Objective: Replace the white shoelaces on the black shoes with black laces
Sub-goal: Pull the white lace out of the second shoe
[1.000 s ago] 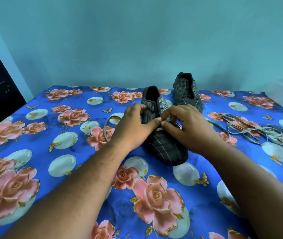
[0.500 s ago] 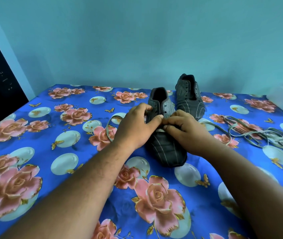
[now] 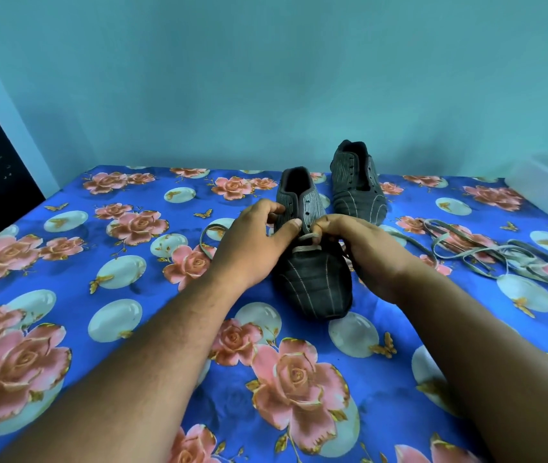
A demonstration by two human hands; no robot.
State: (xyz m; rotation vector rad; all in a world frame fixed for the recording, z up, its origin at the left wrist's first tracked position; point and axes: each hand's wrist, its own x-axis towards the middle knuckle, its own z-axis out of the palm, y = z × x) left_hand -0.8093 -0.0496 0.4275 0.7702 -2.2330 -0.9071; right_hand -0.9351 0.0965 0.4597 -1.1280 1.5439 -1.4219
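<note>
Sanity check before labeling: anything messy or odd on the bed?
Mostly expected mid-job. Loose pale laces sprawl tangled right of the near shoe; the far shoe sits unlaced, eyelets bare. No damage visible.

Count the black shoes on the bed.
2. The near shoe sits between the left hand and right hand; the far shoe stands behind it, toward the wall. None seems hidden.

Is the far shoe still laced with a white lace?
No: the far shoe shows bare eyelets with no lace through them, while only the near shoe has a white lace across its lowest eyelets.
</note>
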